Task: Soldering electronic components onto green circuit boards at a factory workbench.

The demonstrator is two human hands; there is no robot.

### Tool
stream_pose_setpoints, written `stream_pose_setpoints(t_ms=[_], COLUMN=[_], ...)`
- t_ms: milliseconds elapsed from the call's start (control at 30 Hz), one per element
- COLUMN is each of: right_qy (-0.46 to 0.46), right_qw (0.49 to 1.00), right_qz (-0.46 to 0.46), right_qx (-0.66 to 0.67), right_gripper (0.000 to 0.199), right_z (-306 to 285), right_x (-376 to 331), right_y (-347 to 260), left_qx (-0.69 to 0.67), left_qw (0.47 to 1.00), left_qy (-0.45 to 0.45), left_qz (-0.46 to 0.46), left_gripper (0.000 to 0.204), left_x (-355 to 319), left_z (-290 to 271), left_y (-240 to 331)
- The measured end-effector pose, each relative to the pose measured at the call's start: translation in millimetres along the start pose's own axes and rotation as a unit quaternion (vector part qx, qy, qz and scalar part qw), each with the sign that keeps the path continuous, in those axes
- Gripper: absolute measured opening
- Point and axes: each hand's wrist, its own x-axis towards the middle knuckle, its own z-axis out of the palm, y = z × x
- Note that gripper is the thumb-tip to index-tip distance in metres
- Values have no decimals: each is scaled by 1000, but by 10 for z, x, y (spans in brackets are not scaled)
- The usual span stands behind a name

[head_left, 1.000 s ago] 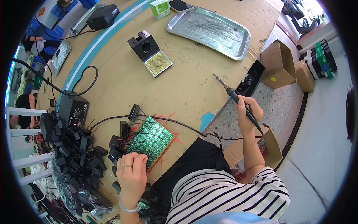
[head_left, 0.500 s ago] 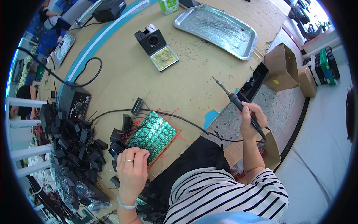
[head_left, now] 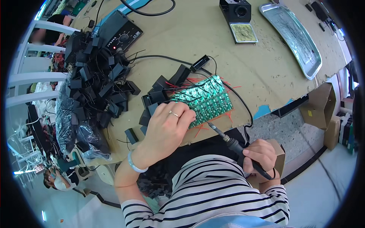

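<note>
A green circuit board panel (head_left: 213, 102) lies on the table, with red wires (head_left: 231, 86) sticking out around its edges and thin black wires running over its top. My left hand (head_left: 167, 123) rests at its near left corner. Its thumb and fingers are pinched together, and what lies between them is hidden. My right hand (head_left: 261, 155) is closed round the handle of a soldering iron (head_left: 232, 143), whose tip points at the board's near edge, close to my left fingertips. Small black boxes (head_left: 157, 95) with wires sit along the board's left side.
A pile of black boxes (head_left: 91, 87) fills the left, by a soldering station (head_left: 121, 36) with a lit red light. An iron stand (head_left: 236, 13) with a yellow sponge tray (head_left: 244, 33) and a metal tray (head_left: 294, 41) lie beyond. The iron's cord (head_left: 249, 114) loops right of the board.
My right hand has brought the soldering iron down and left to the board's near edge. The view has shifted, and my left hand stays pinched at the board.
</note>
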Motion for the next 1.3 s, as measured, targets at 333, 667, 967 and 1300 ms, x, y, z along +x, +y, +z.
stream_pose_setpoints(t_ms=[333,667,967,1300], right_qy=[-39,-41,-41,-16], right_qw=[999,999,999,999], right_qz=[0,-9,-14,-3], right_qx=[-18,-23,-21,-34], right_gripper=[23,31,31,31], right_z=[96,76,72,23], right_x=[13,-9,-7,-11], right_y=[-12,36,28,7], left_qx=[29,31,30,25], left_qw=[999,999,999,999], left_qy=[11,-1,-11,-6], left_qz=[19,26,21,18], left_gripper=[13,18,23,23], left_x=[-14,-26,-28,-44], left_z=[18,11,19,35], left_y=[8,28,43,38])
